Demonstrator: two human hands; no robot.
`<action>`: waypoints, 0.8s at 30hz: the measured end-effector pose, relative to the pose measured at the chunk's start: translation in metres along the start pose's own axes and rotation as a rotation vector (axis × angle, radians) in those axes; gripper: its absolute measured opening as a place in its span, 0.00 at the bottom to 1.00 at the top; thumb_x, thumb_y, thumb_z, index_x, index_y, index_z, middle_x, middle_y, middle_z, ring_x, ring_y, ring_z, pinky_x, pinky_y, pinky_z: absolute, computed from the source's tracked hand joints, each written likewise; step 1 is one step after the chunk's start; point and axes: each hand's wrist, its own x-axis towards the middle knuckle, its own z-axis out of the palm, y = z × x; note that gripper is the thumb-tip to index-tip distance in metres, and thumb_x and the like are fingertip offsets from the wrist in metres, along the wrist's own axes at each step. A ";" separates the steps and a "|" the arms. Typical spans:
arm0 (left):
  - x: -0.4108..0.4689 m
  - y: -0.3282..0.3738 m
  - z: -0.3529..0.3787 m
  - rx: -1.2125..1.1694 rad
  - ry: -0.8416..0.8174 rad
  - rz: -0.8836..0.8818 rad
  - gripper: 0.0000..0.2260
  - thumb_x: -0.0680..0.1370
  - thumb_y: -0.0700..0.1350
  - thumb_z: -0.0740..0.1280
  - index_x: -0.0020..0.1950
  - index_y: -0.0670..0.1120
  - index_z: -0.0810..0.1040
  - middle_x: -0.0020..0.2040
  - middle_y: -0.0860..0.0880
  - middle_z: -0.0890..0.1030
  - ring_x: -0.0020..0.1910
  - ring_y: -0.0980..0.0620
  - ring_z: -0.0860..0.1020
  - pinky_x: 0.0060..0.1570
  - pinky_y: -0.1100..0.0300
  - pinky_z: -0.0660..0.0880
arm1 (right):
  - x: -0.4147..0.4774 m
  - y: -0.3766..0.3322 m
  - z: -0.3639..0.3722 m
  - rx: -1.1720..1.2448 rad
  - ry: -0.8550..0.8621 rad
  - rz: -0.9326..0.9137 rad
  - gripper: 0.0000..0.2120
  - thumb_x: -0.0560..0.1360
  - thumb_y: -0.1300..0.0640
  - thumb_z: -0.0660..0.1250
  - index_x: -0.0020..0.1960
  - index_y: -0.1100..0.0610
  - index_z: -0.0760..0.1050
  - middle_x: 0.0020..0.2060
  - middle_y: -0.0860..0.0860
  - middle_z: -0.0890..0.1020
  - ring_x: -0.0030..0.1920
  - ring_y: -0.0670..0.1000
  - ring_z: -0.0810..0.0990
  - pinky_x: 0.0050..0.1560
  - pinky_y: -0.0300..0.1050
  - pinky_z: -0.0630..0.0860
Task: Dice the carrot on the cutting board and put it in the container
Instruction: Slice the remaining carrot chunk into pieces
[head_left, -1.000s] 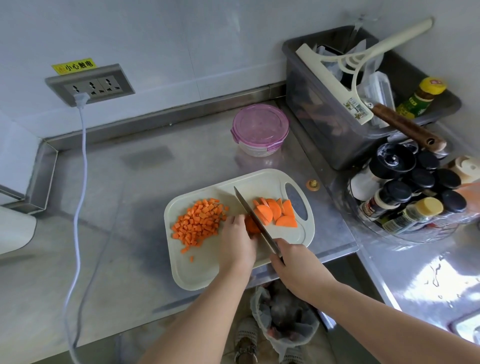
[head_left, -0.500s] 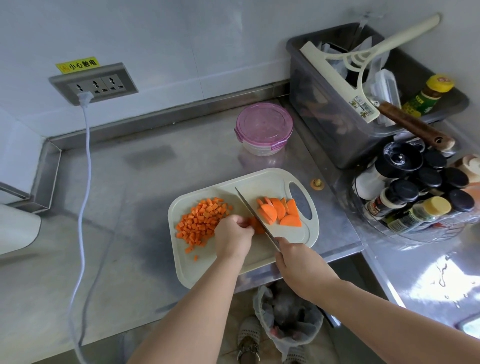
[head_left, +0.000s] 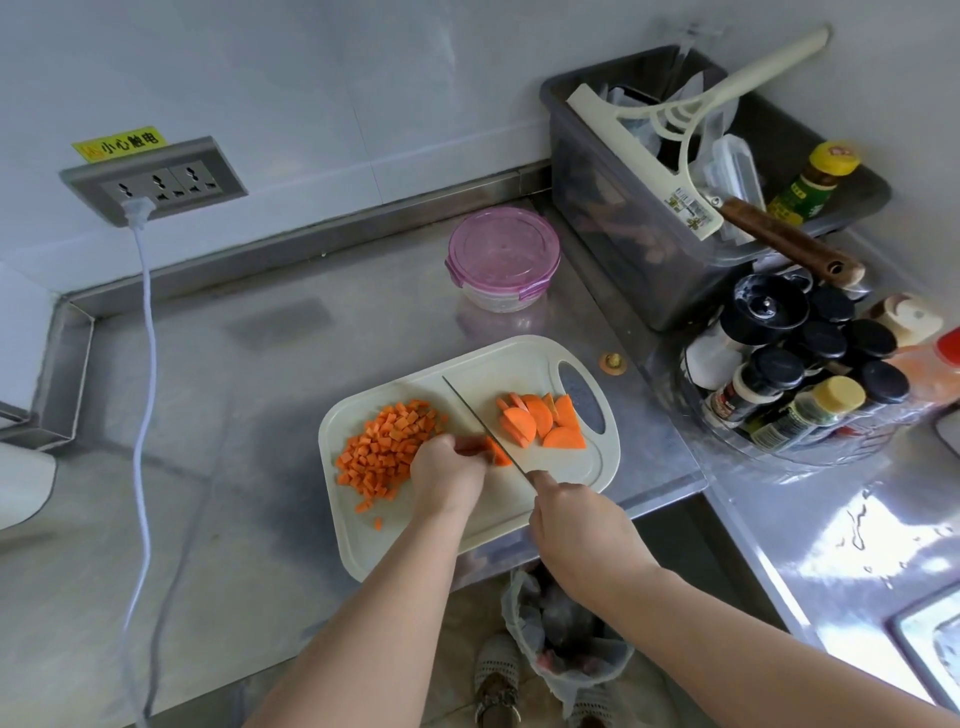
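Below the counter edge, closest to the camera, a plastic bag (head_left: 566, 654) stands on the floor with a shoe (head_left: 498, 680) beside it; what the bag contains I cannot make out. Both forearms reach in from the lower edge.

The right hand (head_left: 576, 525) is closed around the handle of a knife (head_left: 483, 423). The handle is fully hidden inside the fist, and only the blade shows, running diagonally away to the upper left over the cutting board (head_left: 415, 540). The left hand (head_left: 447, 475) lies knuckles up just left of the blade, its fingers curled down onto a small carrot piece (head_left: 496, 453) and holding it against the board. The fingers cover most of this piece, so its shape is not clear.

Left of this hand lies a heap of diced carrot (head_left: 387, 449), small orange cubes, with a few loose cubes nearer to the board's front edge. Right of the blade lie the carrot slices (head_left: 540, 421), half-moon shaped and overlapping, beside the board's handle hole.

The board rests on a steel counter (head_left: 234, 389), close to its front edge. Farther back, well apart from the board, stands the container (head_left: 504, 254), round and clear, with a pink lid on it.
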 end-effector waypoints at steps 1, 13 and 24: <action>0.000 0.000 0.000 -0.005 -0.006 -0.001 0.03 0.71 0.42 0.73 0.43 0.48 0.82 0.43 0.47 0.84 0.48 0.46 0.82 0.53 0.53 0.78 | 0.001 0.000 0.001 0.009 0.006 0.002 0.18 0.81 0.61 0.55 0.70 0.54 0.63 0.37 0.50 0.74 0.37 0.52 0.77 0.34 0.44 0.74; 0.000 -0.001 -0.002 0.011 -0.011 0.011 0.07 0.72 0.43 0.73 0.49 0.46 0.84 0.44 0.47 0.84 0.47 0.47 0.82 0.50 0.56 0.77 | 0.002 -0.001 -0.003 -0.056 -0.071 -0.004 0.22 0.80 0.63 0.59 0.72 0.57 0.59 0.37 0.50 0.75 0.33 0.48 0.74 0.30 0.40 0.72; 0.004 -0.002 -0.001 0.056 0.008 0.023 0.06 0.73 0.41 0.71 0.50 0.44 0.83 0.44 0.47 0.84 0.46 0.49 0.81 0.45 0.60 0.74 | 0.015 -0.002 0.003 -0.028 -0.092 0.071 0.21 0.78 0.66 0.55 0.69 0.55 0.60 0.41 0.52 0.78 0.42 0.53 0.81 0.42 0.48 0.80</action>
